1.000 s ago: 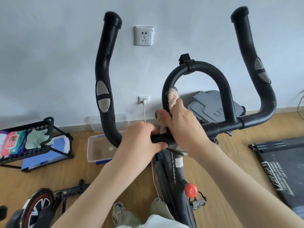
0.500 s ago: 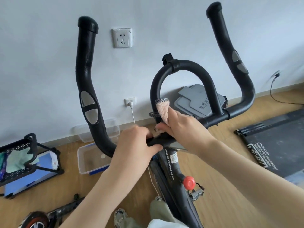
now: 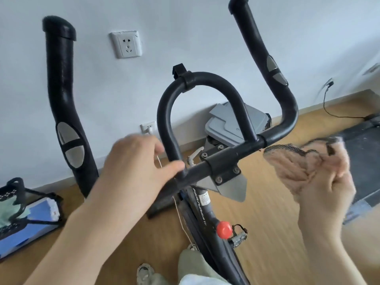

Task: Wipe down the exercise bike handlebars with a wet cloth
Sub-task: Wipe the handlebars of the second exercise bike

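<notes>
The black handlebars fill the view: a left horn (image 3: 61, 99), a right horn (image 3: 259, 48), a central loop (image 3: 197, 79) and a crossbar (image 3: 226, 159). My left hand (image 3: 139, 167) hovers at the crossbar left of the loop, fingers relaxed, thumb lying on the bar. My right hand (image 3: 324, 188) is off the bike, to the right of and just below the crossbar's right end. It grips a bunched pink cloth with a dark netted edge (image 3: 298, 167). Both hands are motion-blurred.
A red knob (image 3: 224, 230) and a pedal (image 3: 238, 237) sit on the bike frame below. A grey lidded box (image 3: 232, 122) stands by the wall. A black mesh rack (image 3: 12, 202) is on the floor at left and a dark mat (image 3: 362, 153) at right. My shoe (image 3: 146, 272) shows at the bottom.
My right hand has pulled the cloth off the base of the loop and swung it out to the right. My left hand has loosened its grip on the crossbar.
</notes>
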